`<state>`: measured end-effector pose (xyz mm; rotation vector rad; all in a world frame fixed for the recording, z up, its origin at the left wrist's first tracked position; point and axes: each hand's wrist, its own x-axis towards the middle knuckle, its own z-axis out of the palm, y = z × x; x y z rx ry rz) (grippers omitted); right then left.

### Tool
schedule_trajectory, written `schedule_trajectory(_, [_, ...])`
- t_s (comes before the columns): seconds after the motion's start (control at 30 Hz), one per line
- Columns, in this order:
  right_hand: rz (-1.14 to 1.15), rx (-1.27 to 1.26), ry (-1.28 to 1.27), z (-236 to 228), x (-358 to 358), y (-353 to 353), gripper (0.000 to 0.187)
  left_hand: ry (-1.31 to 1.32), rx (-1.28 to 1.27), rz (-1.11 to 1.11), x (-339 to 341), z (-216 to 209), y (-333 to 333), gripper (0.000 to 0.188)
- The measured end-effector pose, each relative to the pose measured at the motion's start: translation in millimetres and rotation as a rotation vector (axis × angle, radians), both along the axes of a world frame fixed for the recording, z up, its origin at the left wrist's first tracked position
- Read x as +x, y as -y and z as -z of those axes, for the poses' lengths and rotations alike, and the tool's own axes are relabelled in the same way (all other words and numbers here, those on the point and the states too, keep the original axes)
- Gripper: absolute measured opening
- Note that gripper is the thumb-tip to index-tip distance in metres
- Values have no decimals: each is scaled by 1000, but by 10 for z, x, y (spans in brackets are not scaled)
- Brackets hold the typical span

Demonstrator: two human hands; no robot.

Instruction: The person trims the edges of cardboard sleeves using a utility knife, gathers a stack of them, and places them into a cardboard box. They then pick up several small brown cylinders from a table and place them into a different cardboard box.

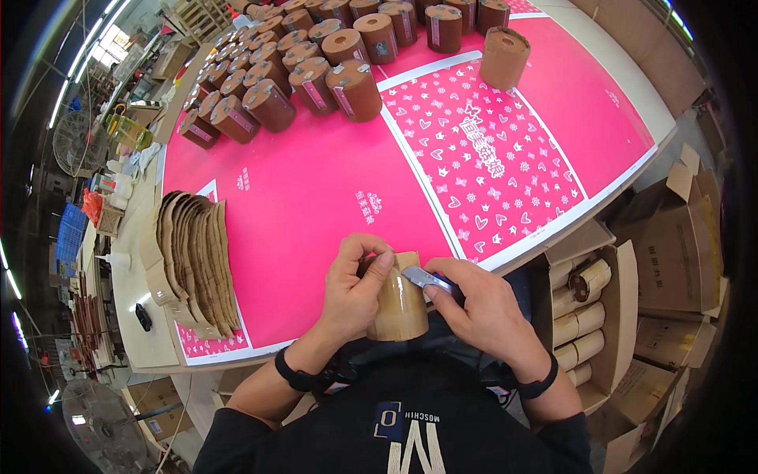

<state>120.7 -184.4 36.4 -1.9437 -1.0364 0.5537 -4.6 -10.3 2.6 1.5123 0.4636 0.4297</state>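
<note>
A glossy tan roll stands upright at the near edge of the table, close to my body. My left hand grips its left side, with the thumb and bent fingers at its upper rim. In my right hand is a grey utility knife, its front end against the roll's upper right side. Whether the blade is out cannot be made out. Left of my hands lies a fanned stack of brown kraft paper pieces.
Many brown rolls with pink strips crowd the table's far side. One brown roll stands apart on the pink printed sheet. An open carton of tan rolls is at my right. A small black object lies far left.
</note>
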Motion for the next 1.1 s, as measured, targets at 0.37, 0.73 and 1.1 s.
schedule_trajectory(0.37, [-73,-38,4,-94,21,94,26,-51,-57,8,27,-88,-24,7])
schedule_trajectory(0.73, [-141,-10,-184,-117,42,486,45,-192,-95,-10,-74,-245,-210,24])
schedule_trajectory(1.1, [59,-79,331,-179,-387,-19,77,1,-461,-152,-606,-554,-156,99])
